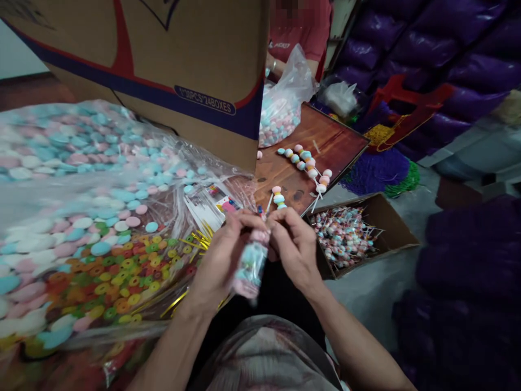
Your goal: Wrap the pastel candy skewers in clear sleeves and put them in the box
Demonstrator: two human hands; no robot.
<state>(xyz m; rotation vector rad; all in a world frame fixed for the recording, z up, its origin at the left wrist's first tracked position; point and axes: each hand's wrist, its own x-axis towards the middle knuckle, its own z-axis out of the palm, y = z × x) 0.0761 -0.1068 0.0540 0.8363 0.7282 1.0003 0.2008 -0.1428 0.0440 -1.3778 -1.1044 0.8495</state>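
My left hand (222, 255) and my right hand (295, 247) meet close to my body, fingers pinched together at the top of a small clear wrapper holding a stack of pink and pale blue candy discs (250, 266). The wrapped candy hangs down between my wrists and is blurred. Just beyond my fingers a candy skewer (278, 197) lies on the brown wooden table (325, 144). Several more skewered candies (309, 163) lie further out on that table.
Large clear bags of pastel discs (81, 179) and coloured ring candies (118, 271) fill the left. A big cardboard carton (171, 65) stands behind them. An open box of wrapped candy sticks (345, 236) sits on the floor right. A person in red (301, 32) works opposite beside a candy bag (280, 111).
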